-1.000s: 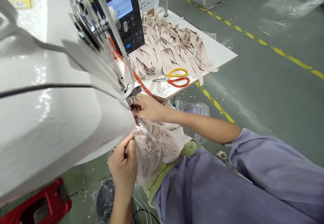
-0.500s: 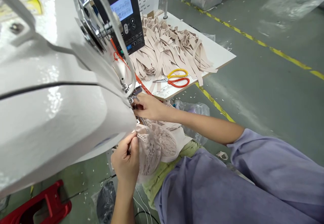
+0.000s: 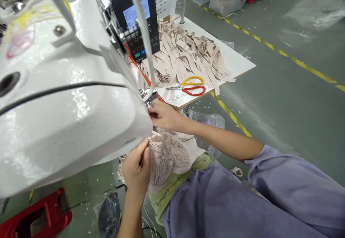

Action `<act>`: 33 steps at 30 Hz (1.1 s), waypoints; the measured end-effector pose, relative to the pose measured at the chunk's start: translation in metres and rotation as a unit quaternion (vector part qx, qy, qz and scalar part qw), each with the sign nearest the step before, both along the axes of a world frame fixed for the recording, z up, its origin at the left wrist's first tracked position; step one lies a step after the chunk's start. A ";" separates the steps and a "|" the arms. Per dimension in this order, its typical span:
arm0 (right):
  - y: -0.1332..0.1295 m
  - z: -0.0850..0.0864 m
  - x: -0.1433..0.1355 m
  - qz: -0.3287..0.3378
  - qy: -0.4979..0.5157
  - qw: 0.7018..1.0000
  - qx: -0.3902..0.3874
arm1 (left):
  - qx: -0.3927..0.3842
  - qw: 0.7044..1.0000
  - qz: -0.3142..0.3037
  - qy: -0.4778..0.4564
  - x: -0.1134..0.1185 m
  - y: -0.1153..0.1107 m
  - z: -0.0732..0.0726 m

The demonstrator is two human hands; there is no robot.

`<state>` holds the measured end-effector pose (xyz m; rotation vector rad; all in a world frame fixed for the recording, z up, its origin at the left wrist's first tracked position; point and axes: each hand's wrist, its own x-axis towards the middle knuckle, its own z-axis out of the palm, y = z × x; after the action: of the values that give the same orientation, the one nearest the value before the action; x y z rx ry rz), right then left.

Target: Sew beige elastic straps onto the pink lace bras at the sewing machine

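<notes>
Fingers (image 3: 142, 147) of L hand (image 3: 137, 169) pinch lace bra (image 3: 161, 159) at top edge; R hand (image 3: 166, 116) grip unclear.

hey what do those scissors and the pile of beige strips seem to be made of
The scissors have shiny silver blades, so metal, and smooth, glossy red and yellow handles, probably plastic. The beige strips look like matte fabric, since they drape and curl softly; the fibre I can't tell.
</notes>
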<state>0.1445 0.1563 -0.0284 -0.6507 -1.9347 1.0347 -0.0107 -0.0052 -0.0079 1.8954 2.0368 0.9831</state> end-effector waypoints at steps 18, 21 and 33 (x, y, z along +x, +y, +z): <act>0.007 0.008 -0.006 0.008 -0.032 0.999 -0.010 | -0.040 0.998 0.047 -0.010 -0.002 0.006 -0.001; 0.029 0.005 0.000 -0.046 -0.001 0.999 -0.013 | -0.039 0.998 0.041 0.000 -0.002 0.007 0.003; 0.218 0.053 0.021 -0.250 0.148 0.955 -0.052 | 0.023 1.000 0.008 0.005 0.000 0.013 0.013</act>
<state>0.1660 0.3743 0.0244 -0.9288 -1.3646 0.8531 -0.0103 0.0079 0.0052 1.9147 2.0554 1.0353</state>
